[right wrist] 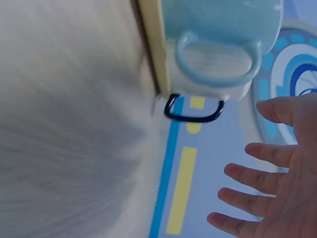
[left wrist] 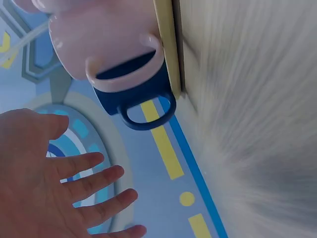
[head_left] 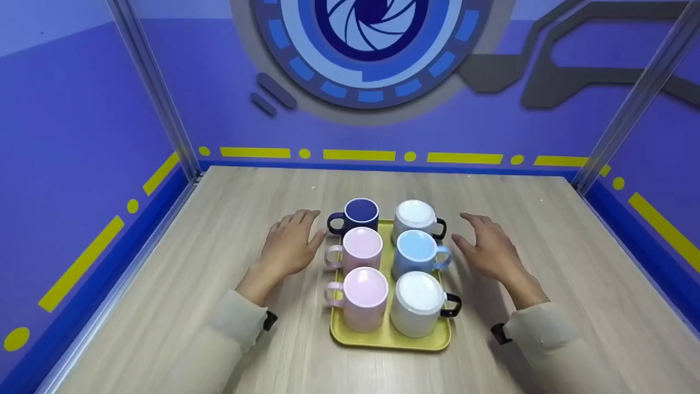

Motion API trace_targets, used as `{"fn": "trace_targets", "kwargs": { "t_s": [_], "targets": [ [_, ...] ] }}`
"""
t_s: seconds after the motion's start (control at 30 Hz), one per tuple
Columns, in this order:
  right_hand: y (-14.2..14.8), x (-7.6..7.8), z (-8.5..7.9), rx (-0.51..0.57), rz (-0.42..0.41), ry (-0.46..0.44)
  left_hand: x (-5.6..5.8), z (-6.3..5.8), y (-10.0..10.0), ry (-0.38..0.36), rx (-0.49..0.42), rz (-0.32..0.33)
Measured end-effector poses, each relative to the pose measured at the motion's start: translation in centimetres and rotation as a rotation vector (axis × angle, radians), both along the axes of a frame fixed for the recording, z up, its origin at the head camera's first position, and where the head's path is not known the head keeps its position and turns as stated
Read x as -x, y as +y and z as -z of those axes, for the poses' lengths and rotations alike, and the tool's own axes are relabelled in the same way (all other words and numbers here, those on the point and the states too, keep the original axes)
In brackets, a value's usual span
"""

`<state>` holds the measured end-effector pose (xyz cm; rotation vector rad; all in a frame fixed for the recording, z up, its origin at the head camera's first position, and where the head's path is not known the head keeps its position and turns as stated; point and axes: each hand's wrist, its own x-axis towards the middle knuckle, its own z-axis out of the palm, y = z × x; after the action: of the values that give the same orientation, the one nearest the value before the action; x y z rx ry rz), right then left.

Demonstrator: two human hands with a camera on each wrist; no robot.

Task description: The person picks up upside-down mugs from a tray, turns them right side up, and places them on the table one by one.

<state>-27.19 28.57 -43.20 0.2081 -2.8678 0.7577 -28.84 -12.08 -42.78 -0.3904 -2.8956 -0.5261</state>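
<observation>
A yellow tray on the table bears several mugs in two columns. Down its left column stand a navy mug and two pink mugs, handles pointing left. The right column has a white mug with a black handle at the far end, a light blue mug, and another white mug nearest, handles pointing right. My left hand hovers left of the navy and pink mugs, fingers spread, holding nothing. On the other side, my right hand is spread beside the light blue mug's handle, also holding nothing.
The wooden table extends around the tray on all sides. Purple-blue panels with yellow markings enclose it at the back and both sides, with metal posts at the rear corners.
</observation>
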Motion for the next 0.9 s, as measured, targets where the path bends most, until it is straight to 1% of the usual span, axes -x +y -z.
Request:
{"fn": "trace_targets", "kwargs": {
  "t_s": [0.1,0.3,0.43,0.53,0.6,0.7,0.77,0.9],
  "targets": [
    [-0.9,-0.7,-0.5,0.008,-0.034,0.063,-0.9,-0.1,-0.1,0.037,-0.015,0.018],
    [-2.9,-2.5,-1.4,0.023,-0.129,0.197,-2.9,-0.2,-0.2,0.129,-0.021,0.071],
    [-4.3,-3.8,-1.9,0.033,-0.199,0.261,-4.3,-0.2,-0.4,0.192,-0.045,0.105],
    [-5.7,-4.8,-2.1,0.035,-0.257,0.297,-5.4,-0.3,-0.4,0.212,-0.078,0.135],
    [-6.6,-5.4,-2.1,0.022,-0.295,0.317,-6.1,-0.2,-0.4,0.2,-0.1,0.16],
    [-7.9,-6.3,-2.1,-0.006,-0.348,0.316,-7.1,0.1,-0.3,0.152,-0.114,0.19],
    [-8.7,-7.0,-2.0,-0.033,-0.375,0.288,-7.6,0.4,-0.3,0.107,-0.118,0.212],
    [-10.0,-8.0,-1.6,-0.075,-0.416,0.213,-8.4,1.0,-0.2,0.038,-0.11,0.24]
  ]
}}
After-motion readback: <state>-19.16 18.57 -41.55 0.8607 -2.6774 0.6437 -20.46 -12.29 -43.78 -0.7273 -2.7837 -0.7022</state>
